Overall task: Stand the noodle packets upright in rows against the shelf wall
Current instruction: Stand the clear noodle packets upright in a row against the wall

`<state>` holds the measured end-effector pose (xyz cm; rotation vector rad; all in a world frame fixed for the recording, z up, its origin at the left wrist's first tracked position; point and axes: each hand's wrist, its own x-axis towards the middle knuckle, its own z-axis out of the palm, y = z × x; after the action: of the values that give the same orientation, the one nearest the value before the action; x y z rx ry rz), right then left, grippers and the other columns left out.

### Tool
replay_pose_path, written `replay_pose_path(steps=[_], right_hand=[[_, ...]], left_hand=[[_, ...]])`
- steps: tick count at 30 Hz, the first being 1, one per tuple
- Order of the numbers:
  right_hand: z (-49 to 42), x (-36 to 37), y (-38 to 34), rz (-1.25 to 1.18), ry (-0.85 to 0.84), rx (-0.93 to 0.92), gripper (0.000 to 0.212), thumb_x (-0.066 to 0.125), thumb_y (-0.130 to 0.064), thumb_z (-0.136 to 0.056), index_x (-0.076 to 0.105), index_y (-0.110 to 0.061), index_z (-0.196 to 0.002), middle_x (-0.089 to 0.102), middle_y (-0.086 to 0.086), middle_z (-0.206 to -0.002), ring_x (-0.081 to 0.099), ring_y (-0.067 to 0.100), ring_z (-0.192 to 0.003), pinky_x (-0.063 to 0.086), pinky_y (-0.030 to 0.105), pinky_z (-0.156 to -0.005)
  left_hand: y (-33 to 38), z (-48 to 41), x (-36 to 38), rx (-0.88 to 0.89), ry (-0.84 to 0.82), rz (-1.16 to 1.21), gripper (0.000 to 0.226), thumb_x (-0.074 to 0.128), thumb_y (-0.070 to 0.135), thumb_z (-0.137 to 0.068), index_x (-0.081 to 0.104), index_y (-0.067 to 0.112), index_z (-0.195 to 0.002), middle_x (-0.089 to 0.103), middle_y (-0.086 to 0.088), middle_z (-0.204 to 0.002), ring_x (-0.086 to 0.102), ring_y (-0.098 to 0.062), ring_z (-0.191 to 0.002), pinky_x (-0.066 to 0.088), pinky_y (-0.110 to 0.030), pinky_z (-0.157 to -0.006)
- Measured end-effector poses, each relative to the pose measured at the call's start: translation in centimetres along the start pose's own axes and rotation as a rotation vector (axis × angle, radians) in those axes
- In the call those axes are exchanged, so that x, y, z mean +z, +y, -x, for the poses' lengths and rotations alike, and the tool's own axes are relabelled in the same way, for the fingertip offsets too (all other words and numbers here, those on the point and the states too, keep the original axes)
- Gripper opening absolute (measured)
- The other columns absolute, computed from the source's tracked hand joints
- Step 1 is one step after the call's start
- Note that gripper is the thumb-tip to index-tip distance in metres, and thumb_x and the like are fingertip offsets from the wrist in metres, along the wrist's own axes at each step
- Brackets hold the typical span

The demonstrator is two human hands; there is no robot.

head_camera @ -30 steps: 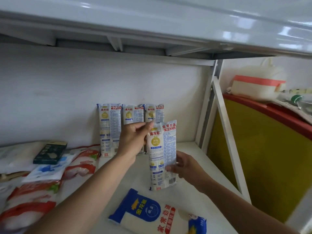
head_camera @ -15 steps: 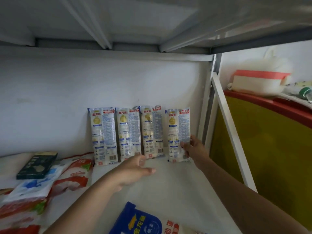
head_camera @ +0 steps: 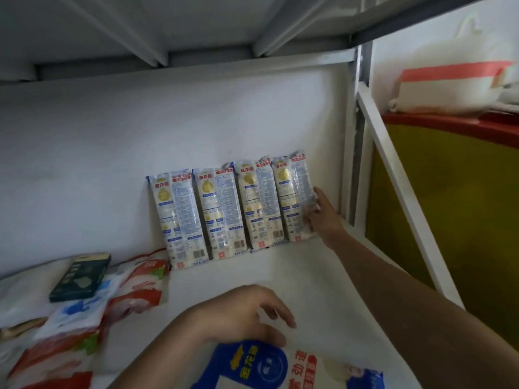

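Several white and blue noodle packets stand upright side by side against the white shelf wall (head_camera: 112, 164). The rightmost packet (head_camera: 293, 195) leans on the wall, and my right hand (head_camera: 323, 214) touches its right edge with fingers apart. The packet beside it (head_camera: 259, 203) and the leftmost packet (head_camera: 179, 220) stand free of my hands. Another noodle packet with a blue top (head_camera: 266, 366) lies flat at the front of the shelf. My left hand (head_camera: 244, 315) hovers over its top edge, fingers spread, holding nothing.
Red and white bags (head_camera: 134, 290) and a dark flat box (head_camera: 81, 276) lie at the left of the shelf. A white shelf post (head_camera: 351, 150) and slanted brace (head_camera: 404, 192) bound the right side. A yellow panel with a red rim (head_camera: 449, 220) stands beyond.
My right hand set the held packet upright at the right end of the row. My left hand let go and drew back down toward the flat packet at the front.
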<state>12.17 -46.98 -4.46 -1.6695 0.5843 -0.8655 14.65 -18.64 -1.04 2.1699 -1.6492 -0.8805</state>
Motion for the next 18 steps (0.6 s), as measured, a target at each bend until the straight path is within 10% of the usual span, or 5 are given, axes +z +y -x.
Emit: replay_pose_path(steps=[10, 18], right_hand=[[6.5, -1.1, -6.7, 0.541, -0.204, -0.07, 0.073, 0.067, -0.018, -0.096, 0.028, -0.025, -0.158, 0.043, 0.007, -0.156, 0.056, 0.032, -0.131, 0.048, 0.035, -0.09], [15.3, -0.9, -10.4, 0.52, -0.284, -0.033, 0.075, 0.064, -0.036, -0.098, 0.024, -0.027, -0.161, 0.039, 0.004, -0.163, 0.048, 0.029, -0.142, 0.045, 0.045, -0.111]], left_hand=[[2.1, 0.9, 2.1, -0.032, -0.168, -0.178, 0.051, 0.082, 0.044, -0.081, 0.065, 0.033, -0.128, 0.055, 0.014, -0.127, 0.054, -0.009, -0.12, 0.048, -0.03, -0.105], [1.3, 2.9, 3.8, -0.017, 0.135, -0.216, 0.026, 0.084, 0.038, -0.079, 0.064, 0.029, -0.092, 0.057, 0.012, -0.103, 0.057, -0.011, -0.096, 0.049, -0.028, -0.083]])
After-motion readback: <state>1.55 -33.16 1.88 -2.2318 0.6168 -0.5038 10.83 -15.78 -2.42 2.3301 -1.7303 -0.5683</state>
